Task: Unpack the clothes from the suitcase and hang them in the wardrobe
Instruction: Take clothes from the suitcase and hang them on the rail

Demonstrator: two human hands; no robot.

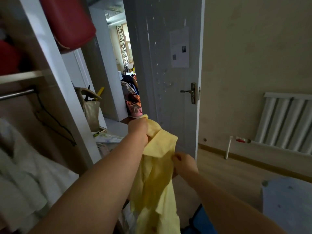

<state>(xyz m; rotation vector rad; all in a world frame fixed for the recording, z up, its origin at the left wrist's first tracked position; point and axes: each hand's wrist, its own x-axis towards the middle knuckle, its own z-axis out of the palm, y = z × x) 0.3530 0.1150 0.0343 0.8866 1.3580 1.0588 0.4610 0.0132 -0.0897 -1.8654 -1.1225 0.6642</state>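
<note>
Yellow shirt (157, 183) is out of the case and in the air, held up in front of the open wardrobe (67, 92), not on a hanger yet. Left hand (138, 130) is raised, fingers clenched round a bunch of fabric by the collar (162, 146), so it carries the weight and the body of the shirt hangs straight down. Right hand (184, 163) is lower, fingers pinching the front edge just under the collar; looks like it's spreading the neck opening to find the shoulders. Rail (16, 94) is up left inside the wardrobe, with a black hanger (54, 122) hooked on it and white clothes (25, 174) below. My read: next step is getting that hanger into the neck. That needs one hand freed, so the left grip has to hold alone. Risk: thin limp cloth, likely to slide off a shoulder. Blue shape (202, 223) at the bottom edge may be the suitcase; can't tell.
</note>
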